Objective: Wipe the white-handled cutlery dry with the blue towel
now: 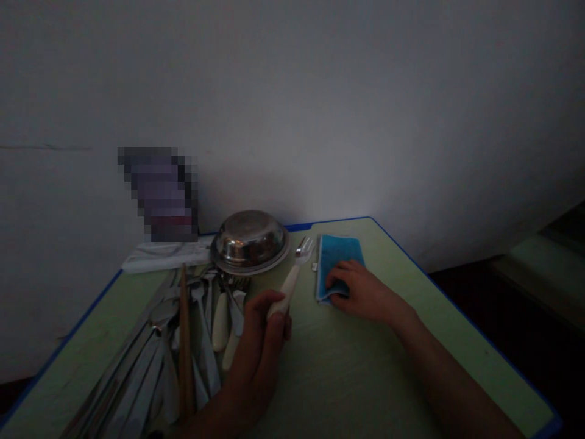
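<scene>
My left hand [267, 323] is closed around the pale cream handle of a fork [289, 286], its metal tines pointing up and away over the table. To the right, a blue cloth [342, 251] with a pale edge and a small white tag lies flat on the table. My right hand [354, 288] has its fingers curled on the cloth, pinching up its near edge. Fork and cloth are apart. Just left of my left hand lie several pieces of cutlery, among them a cream-handled one [220, 323] partly hidden by that hand.
Spoons [164, 311] and other long metal utensils spread over the left of the green table [356, 378], with a wooden stick [185, 341] among them. An upturned steel bowl [250, 235] stands at the back, beside a white folded item [169, 253] and a blurred-out upright object [159, 192]. A wall is behind.
</scene>
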`<state>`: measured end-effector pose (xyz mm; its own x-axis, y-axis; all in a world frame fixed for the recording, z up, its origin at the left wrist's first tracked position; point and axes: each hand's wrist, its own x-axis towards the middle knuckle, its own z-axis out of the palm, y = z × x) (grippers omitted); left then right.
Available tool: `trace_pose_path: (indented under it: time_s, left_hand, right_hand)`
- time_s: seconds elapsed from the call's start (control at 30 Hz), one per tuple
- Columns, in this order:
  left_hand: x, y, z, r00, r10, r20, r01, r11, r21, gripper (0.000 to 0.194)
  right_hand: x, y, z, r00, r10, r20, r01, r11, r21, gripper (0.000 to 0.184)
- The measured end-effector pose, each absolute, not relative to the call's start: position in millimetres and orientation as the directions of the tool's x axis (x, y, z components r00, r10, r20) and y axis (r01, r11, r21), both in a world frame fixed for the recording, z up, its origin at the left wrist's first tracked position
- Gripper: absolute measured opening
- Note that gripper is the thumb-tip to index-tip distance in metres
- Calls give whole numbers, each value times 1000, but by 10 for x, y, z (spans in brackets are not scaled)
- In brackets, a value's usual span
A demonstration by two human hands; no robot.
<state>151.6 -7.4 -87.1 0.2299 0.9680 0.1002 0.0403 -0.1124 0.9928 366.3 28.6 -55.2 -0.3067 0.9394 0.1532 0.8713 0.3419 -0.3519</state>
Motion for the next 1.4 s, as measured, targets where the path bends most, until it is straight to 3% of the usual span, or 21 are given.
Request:
trace_pose_path:
  time_s: [0.1,0.27,0.37,0.57,0.73,0.87,0.93,1.0,1.1,1.27,1.4]
  left_hand:
    - [1509,-69,-874,223,970,99,61,-115,991,21]
    - [1498,-58,-880,246,962,121,86,-146,986,23]
    - [1484,-58,-874,270,957,105,110,-139,984,23]
    - [1463,-62,-863,304,951,52,145,-101,984,24]
    - [1458,-53,-862,340,940,39,176,-104,979,26]
    - [1461,-40,-873,355,932,70,217,-155,964,26]
    - [1463,-31,-882,354,931,86,242,-180,953,26]
    - [1461,-25,-885,363,928,88,271,-196,943,27]
    - [1452,-32,-875,416,907,65,321,-214,923,26]
    - [1437,-64,-843,525,850,40,411,-294,863,23]
    - [1444,-70,-812,573,819,33,456,-353,817,24]
  right_hand:
    - [3673,298,-549,-196,961,194,897,256,-360,17]
    - [3846,405,-676,277,911,306,917,-155,-367,39]
    - [3952,442,-783,363,891,272,883,-236,-406,28]
    - [3893,531,-798,321,871,372,801,-40,-597,11]
    - [3662,481,-659,363,755,546,689,176,-703,17]
    - [3420,304,-584,109,805,583,630,397,-667,9]
    - [3319,253,-597,-73,839,539,496,500,-710,6]
    - [3254,259,-656,77,899,432,356,380,-854,15]
    - [3230,343,-788,273,901,336,273,263,-925,17]
    - [3250,405,-876,305,936,174,82,156,-984,33]
    - [3246,360,-846,337,931,141,-10,153,-988,38]
